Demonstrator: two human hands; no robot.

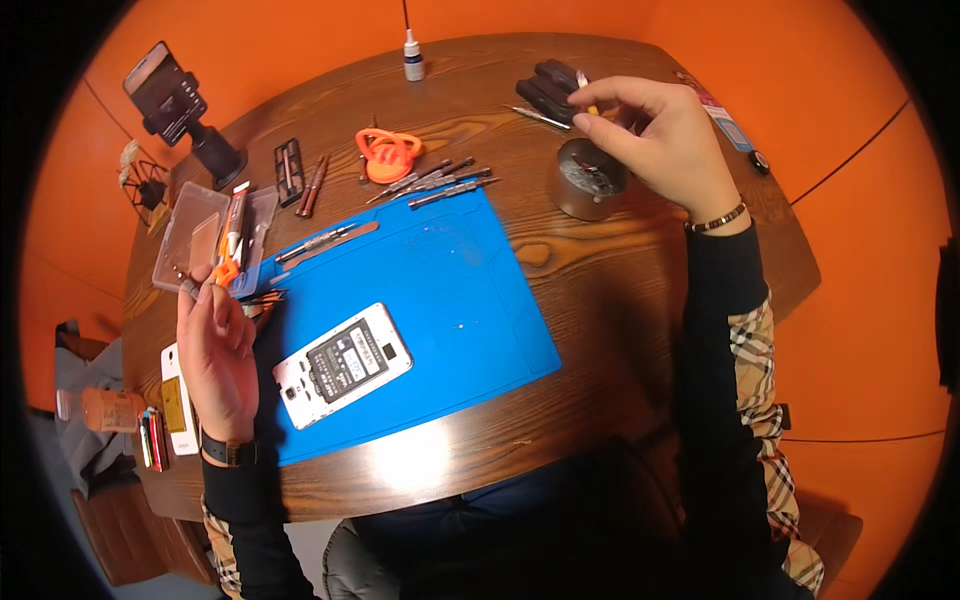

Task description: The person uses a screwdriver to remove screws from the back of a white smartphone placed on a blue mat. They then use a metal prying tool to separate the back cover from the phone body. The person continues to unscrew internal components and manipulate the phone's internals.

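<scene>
My right hand (655, 135) pinches a short white-and-yellow stick (585, 90), apparently a cigarette, above a round dark metal pot (582, 200) with grey bits inside. My left hand (215, 350) is raised at the left edge of the blue mat (480, 330), fingers closed on a small item I cannot make out, beside an orange piece (225, 272) and the open clear plastic case (185, 230). A white phone (343, 365) lies on the mat with its back cover off and battery showing.
Screwdrivers (445, 185), tweezers and an orange suction cup (388, 155) lie behind the mat. A phone on a stand (165, 90), a small bottle (413, 60) and a black pouch (540, 95) stand or lie farther back. A second white phone (178, 420) lies at the left.
</scene>
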